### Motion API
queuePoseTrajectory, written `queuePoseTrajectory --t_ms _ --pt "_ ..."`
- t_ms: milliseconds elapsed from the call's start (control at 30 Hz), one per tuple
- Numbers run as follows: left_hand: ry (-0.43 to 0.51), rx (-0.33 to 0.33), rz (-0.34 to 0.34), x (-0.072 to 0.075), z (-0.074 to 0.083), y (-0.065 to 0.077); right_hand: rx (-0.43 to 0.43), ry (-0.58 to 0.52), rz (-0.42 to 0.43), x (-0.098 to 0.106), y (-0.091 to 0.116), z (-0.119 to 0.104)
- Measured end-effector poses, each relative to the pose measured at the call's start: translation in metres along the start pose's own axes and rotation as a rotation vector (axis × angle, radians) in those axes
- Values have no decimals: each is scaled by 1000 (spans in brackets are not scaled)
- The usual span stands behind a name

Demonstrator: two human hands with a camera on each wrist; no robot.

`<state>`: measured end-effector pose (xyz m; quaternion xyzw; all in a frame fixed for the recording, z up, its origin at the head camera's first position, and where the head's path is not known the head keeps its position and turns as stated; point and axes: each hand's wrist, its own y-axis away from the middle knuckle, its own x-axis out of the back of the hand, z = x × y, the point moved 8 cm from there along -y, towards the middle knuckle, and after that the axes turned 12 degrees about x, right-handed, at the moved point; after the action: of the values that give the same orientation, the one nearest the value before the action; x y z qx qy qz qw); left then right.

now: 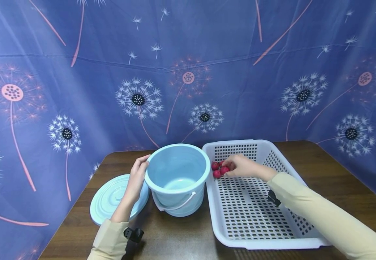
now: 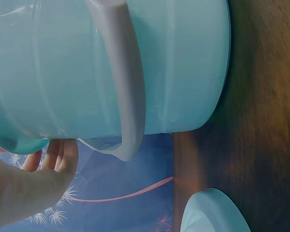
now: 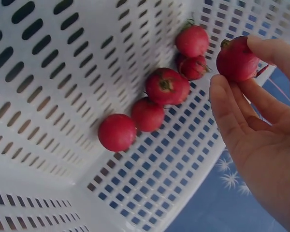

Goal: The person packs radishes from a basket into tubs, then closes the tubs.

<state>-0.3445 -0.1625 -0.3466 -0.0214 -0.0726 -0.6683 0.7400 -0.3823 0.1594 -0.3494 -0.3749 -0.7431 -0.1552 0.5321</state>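
Observation:
My right hand [image 1: 241, 166] reaches into the white basket [image 1: 214, 224]. In the right wrist view its thumb and fingers pinch a red radish [image 3: 237, 60] above the basket floor. Several other radishes [image 3: 117, 132] lie in a row along the basket's side wall. On the left, my left hand [image 1: 137, 177] holds the rim of the light blue bucket [image 1: 178, 203], which stands upright. The left wrist view shows its bent fingers [image 2: 67, 157] against the bucket's outer wall; the thumb is mostly hidden. Inside the bucket, only its bare blue wall and bottom show.
A round light blue lid [image 1: 105, 196] lies on the wooden table [image 1: 175, 238], left of the bucket and partly under my left forearm. The bucket's pale handle [image 1: 178, 207] hangs down in front. Behind the table hangs a blue cloth [image 1: 233, 94] with dandelions.

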Motion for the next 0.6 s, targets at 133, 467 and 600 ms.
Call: queuePoseTrajectory --t_ms 133,467,600 --pt "1 0 7 1 1 -1 27 1 28 9 0 -5" --pt "0 11 -5 0 0 0 67 9 83 20 0 -14" --pt "4 9 -8 0 0 1 83 3 120 28 -1 -21"
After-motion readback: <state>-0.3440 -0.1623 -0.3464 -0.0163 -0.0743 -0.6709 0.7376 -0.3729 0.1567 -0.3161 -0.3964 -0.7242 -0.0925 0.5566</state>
